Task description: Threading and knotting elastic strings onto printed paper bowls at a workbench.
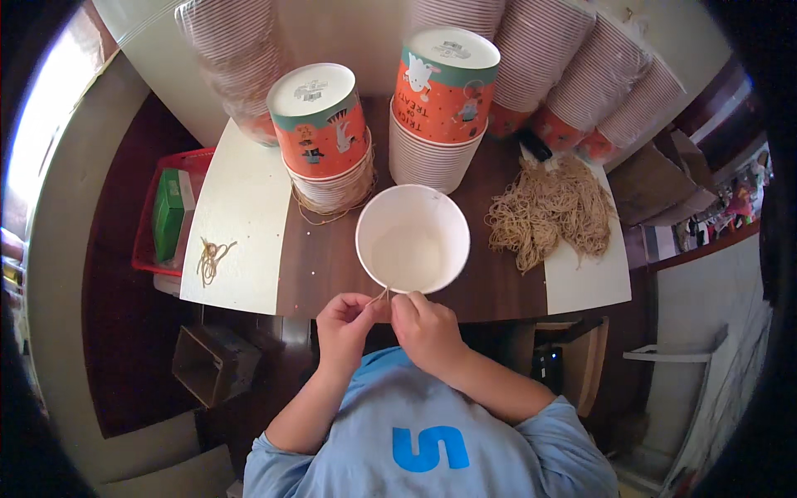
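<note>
A white paper bucket (413,241) stands mouth up at the table's front edge, its inside facing me. At its near rim my left hand (344,325) pinches a thin tan cord (378,296). My right hand (429,330) is right beside it, thumb and fingers pressed together where the cord runs in; its fingertips are partly hidden. Both hands are close to the rim; whether they touch it I cannot tell. A tangled heap of tan cords (552,212) lies to the right. A few loose cords (212,260) rest on the table's left part.
Behind the bucket stand two upturned stacks of orange-and-green printed buckets, a left stack (320,124) with cords around its lower part and a taller right stack (444,100). Plastic-wrapped stacks (544,58) line the back. A red crate (143,224) holds a green box (170,216) at left.
</note>
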A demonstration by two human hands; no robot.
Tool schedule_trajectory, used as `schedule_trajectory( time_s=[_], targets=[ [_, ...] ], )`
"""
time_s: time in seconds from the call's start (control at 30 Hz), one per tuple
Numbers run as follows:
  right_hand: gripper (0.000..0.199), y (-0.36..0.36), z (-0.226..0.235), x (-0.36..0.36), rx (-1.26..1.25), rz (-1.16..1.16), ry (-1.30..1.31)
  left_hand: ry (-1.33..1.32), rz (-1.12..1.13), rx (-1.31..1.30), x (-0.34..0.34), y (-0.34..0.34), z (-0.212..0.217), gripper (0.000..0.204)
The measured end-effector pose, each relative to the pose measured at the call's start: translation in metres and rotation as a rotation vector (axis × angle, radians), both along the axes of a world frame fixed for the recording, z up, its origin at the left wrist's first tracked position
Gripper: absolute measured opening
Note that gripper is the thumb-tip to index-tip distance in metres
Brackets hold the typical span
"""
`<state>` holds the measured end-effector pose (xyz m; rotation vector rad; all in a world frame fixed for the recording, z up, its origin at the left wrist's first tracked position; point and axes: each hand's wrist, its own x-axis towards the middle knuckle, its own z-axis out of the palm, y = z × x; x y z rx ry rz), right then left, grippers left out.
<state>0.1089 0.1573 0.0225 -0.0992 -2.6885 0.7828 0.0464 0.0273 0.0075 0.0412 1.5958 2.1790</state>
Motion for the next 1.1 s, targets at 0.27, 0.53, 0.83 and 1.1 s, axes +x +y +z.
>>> schedule_trajectory(
  time_s=[0.27, 0.53, 0.83, 1.1],
  targets=[
    [0.014, 0.006, -0.021, -0.016, -0.544, 0.054, 0.012, -0.159, 0.029, 0.152, 0.000, 0.002, -0.012, 0.008],
    [0.018, 0.003, -0.016, -0.021, -1.436, 0.027, -0.338, -0.027, 0.091, 0.014, 0.010, -0.003, -0.014, 0.011],
    [0.014, 0.007, -0.038, -0.023, -1.924, -0.024, -0.506, 0.214, 0.117, -0.093, 0.017, -0.003, -0.016, 0.009],
    [0.013, 0.000, -0.031, -0.020, -1.830, -0.046, -0.410, 0.704, 0.106, -0.360, 0.014, -0.003, -0.019, 0.017]
  ],
)
